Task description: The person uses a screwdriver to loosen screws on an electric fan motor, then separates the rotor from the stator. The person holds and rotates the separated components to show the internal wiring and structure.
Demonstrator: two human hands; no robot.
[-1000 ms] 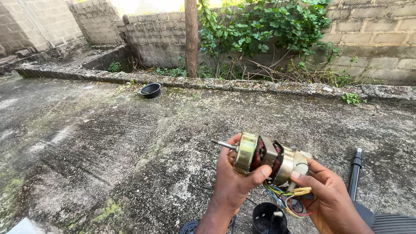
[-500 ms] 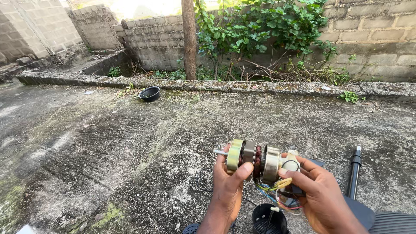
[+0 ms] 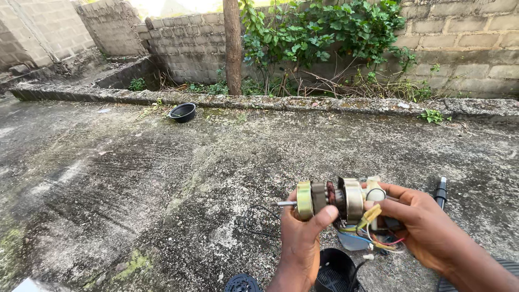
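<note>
A small electric motor (image 3: pixel 331 199) with brass-coloured end caps, a copper winding and a thin steel shaft sticking out to the left is held above the concrete ground. My left hand (image 3: pixel 303 238) grips its left end cap from below, thumb on top. My right hand (image 3: pixel 427 227) holds the right end, fingers by a white round part and a bundle of coloured wires (image 3: pixel 378 238) hanging beneath.
A black round housing (image 3: pixel 336 270) and a black disc (image 3: pixel 242 283) lie on the ground under my hands. A black-handled tool (image 3: pixel 441 191) lies to the right. A black bowl (image 3: pixel 183 112) sits far off by the concrete kerb (image 3: pixel 281 101), tree trunk and block wall.
The motor has turned in my hands so its shaft lies more level and points left, and it sits lower in view. Both hands keep their hold.
</note>
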